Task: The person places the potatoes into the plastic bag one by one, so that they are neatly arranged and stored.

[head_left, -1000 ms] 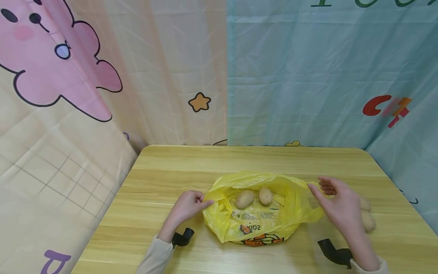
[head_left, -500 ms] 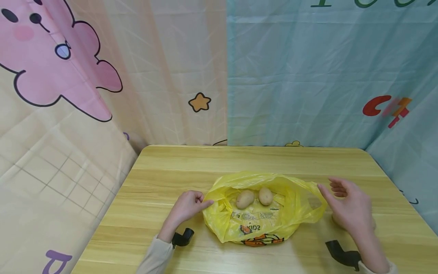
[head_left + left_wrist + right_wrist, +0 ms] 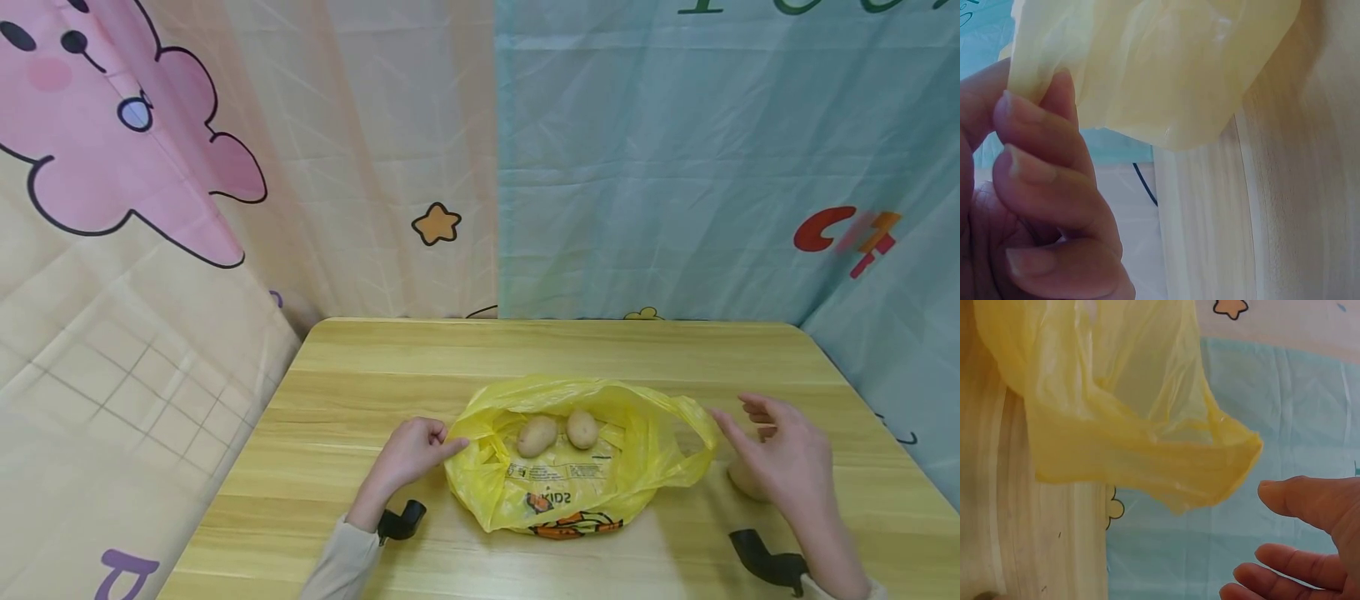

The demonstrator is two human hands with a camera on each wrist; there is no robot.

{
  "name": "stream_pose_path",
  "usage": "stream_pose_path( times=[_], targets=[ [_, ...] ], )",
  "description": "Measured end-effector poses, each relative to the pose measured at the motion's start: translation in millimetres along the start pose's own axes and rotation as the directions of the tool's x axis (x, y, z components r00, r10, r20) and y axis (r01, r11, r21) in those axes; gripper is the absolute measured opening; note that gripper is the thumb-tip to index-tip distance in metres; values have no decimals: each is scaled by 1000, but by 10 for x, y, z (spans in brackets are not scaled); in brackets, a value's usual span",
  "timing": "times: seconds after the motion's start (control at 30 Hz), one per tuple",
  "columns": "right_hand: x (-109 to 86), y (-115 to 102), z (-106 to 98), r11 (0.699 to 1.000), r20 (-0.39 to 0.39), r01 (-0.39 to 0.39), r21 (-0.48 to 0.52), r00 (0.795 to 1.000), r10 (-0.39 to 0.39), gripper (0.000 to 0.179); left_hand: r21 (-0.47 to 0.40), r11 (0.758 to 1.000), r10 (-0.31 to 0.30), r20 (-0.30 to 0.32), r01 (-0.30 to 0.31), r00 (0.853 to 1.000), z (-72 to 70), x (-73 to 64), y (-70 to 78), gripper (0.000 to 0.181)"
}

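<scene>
Left hand [image 3: 412, 454] pinches a crinkled yellow plastic bag [image 3: 637, 458] by its edge; right hand [image 3: 791, 458], thumb and fingers apart, stands just clear.

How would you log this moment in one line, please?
left hand: pinches yellow plastic bag | right hand: empty, apart from bag | in bag: two potatoes | table: another potato, partly hidden

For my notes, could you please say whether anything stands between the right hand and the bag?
Nothing visible: the right wrist view shows only a gap between right hand and bag. One potato, partly hidden by the hand, lies outside that gap.
</scene>
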State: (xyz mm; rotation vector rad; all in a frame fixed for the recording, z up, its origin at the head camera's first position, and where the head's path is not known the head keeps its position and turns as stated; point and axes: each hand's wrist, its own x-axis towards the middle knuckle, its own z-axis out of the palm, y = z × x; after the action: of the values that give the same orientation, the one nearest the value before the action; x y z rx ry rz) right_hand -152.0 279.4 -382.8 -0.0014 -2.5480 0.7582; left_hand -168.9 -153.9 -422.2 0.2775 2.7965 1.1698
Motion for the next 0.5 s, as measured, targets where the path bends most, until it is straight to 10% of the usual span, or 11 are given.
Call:
stream_pose_path(
  times=[0.5],
  targets=[
    [4, 319, -27, 997, 44, -58, -41, 997, 60, 51, -13, 1000, 17, -2, -17, 1000, -15, 4, -15, 42]
  ],
)
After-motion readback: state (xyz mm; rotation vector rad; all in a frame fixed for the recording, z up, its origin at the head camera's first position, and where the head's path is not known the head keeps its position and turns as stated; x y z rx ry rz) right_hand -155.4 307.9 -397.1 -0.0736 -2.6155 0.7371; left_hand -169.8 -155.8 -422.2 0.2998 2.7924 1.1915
